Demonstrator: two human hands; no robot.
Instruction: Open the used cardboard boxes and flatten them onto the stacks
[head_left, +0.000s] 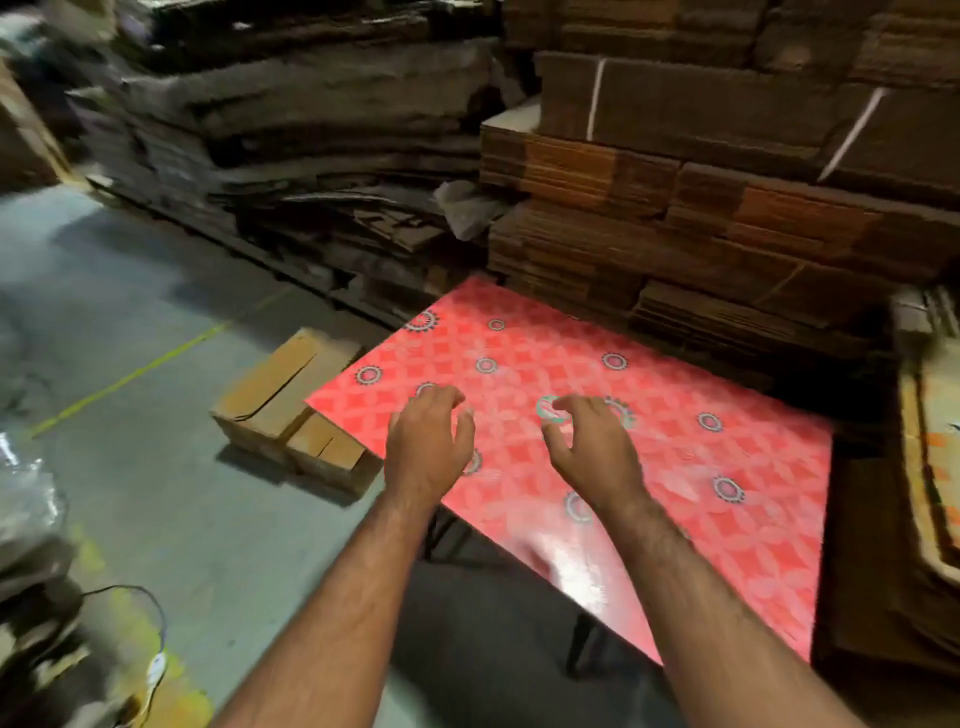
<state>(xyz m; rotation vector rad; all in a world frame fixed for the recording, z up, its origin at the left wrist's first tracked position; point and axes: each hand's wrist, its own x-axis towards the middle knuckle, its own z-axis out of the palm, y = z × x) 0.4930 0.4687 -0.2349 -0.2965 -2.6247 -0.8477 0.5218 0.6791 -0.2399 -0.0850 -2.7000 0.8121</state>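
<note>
Left hand (427, 441) and right hand (592, 447) hover empty, fingers loosely curled; cardboard boxes (293, 410) left of them (light, stiff) suit gripping by flap edges

Blurred stacks (322, 171) (tops cut off), hidden table legs

This is a warehouse or storeroom for used cardboard. At 12 o'clock and 1 o'clock, tall stacks (675, 218) of flattened cartons rise past the top of the view, some bound with white straps (595, 98). At 11 o'clock a rougher heap (311, 156) of crumpled sheets sits on what may be pallets, though blur hides the base. The bare concrete floor (130, 312) carries a painted yellow line (156, 361) at 9 o'clock. Two closed boxes (291, 410) lie on the floor beside a desk (701, 457) under a red patterned cover.
</note>
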